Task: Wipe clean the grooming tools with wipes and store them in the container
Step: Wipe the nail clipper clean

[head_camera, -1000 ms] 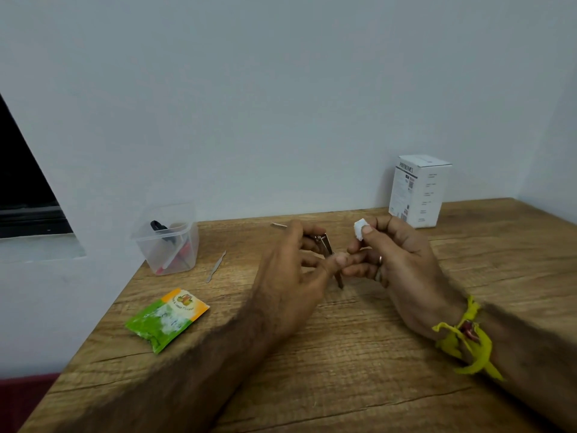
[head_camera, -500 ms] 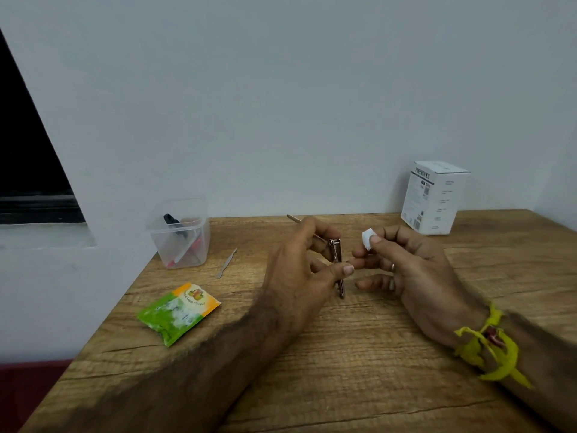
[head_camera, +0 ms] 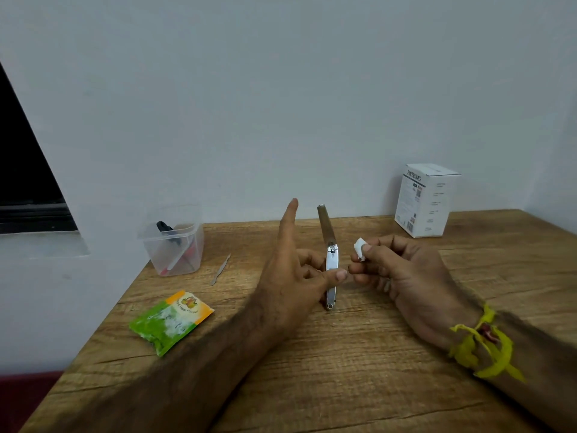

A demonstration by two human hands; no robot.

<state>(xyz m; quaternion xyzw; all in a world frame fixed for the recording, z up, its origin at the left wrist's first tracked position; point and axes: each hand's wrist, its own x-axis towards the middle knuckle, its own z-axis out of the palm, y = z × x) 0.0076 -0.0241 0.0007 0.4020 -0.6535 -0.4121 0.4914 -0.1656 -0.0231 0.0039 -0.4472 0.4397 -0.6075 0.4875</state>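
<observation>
My left hand holds a metal nail clipper upright above the table, pinched between thumb and curled fingers, its lever swung up; the index finger points straight up. Just right of it, my right hand pinches a small folded white wipe at its fingertips, a short gap from the clipper. At the back left stands a clear plastic container with a black tool and a red-tipped tool inside. A thin metal tool lies on the table beside the container.
A green and orange wipe sachet lies at the left front of the wooden table. A white cardboard box stands at the back right against the wall. The table's left edge runs close to the sachet.
My left hand has turned the clipper upright and its lever now stands up. The index finger has straightened upward. My right hand with the wipe stays beside it.
</observation>
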